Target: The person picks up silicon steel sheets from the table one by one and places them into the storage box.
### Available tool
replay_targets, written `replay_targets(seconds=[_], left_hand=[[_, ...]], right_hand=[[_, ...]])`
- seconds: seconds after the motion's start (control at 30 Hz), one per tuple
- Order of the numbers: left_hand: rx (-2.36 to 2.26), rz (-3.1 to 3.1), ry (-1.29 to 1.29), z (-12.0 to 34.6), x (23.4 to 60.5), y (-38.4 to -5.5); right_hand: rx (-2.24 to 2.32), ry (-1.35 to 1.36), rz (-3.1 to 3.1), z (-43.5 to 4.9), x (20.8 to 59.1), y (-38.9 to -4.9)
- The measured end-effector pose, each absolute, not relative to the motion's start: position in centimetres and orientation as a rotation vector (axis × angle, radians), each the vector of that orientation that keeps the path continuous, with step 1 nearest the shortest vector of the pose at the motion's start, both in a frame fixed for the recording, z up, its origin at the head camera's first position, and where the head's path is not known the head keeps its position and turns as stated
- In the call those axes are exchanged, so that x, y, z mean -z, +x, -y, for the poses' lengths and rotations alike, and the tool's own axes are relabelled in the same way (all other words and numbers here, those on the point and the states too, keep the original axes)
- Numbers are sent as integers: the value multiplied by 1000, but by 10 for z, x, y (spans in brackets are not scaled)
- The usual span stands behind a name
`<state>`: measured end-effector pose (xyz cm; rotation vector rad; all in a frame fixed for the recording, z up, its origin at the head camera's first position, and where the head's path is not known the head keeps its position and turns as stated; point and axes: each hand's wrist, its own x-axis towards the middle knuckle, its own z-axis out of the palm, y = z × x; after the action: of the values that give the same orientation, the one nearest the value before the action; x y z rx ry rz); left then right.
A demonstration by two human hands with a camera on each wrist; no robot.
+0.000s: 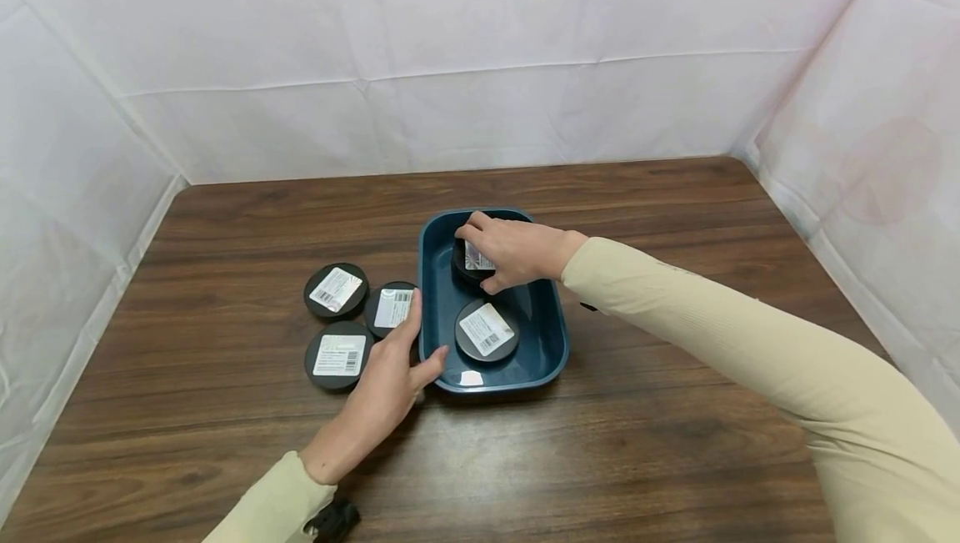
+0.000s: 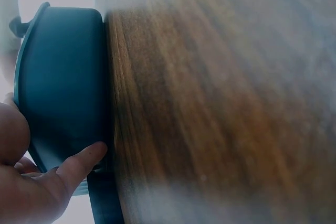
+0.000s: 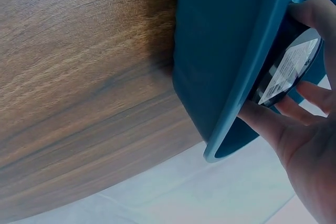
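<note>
A deep blue tray [image 1: 558, 351] stands on the table. My right hand [image 1: 517, 249] reaches over its far end and grips a flat round black disc [image 3: 287, 72] with a white label. Its fingers and thumb spread around the disc's edge. Nearer in the tray lies another labelled black disc [image 1: 467, 343]. My left hand [image 1: 386, 380] holds the tray's left side, thumb over the rim and fingers along the outer wall [image 2: 63, 77]. Beside those fingers, a black disc [image 1: 382, 318] lies partly covered on the table.
Two more labelled black discs, an upper one [image 1: 356, 293] and a lower one [image 1: 318, 372], lie left of the tray. The brown wooden table [image 1: 675, 443] is bordered by white sheeting [image 1: 480, 126] at the back and sides.
</note>
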<state>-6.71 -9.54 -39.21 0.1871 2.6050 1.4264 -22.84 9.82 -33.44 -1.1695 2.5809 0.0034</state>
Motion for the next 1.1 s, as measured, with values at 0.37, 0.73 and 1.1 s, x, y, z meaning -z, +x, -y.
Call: replay_targets(seconds=[0.37,0.73,1.1], left_hand=[[-1401,-2612,179,96,391,-67],[-1423,-2600,183,95,391,-69],[-1430,-2609,179,93,392,-68]], right_hand=[[-28,-1131,-2552,-92,335,-230],[-115,-1122,-2583,-91,332,-228],[-180,-1155,-2616,-91,335,-222]])
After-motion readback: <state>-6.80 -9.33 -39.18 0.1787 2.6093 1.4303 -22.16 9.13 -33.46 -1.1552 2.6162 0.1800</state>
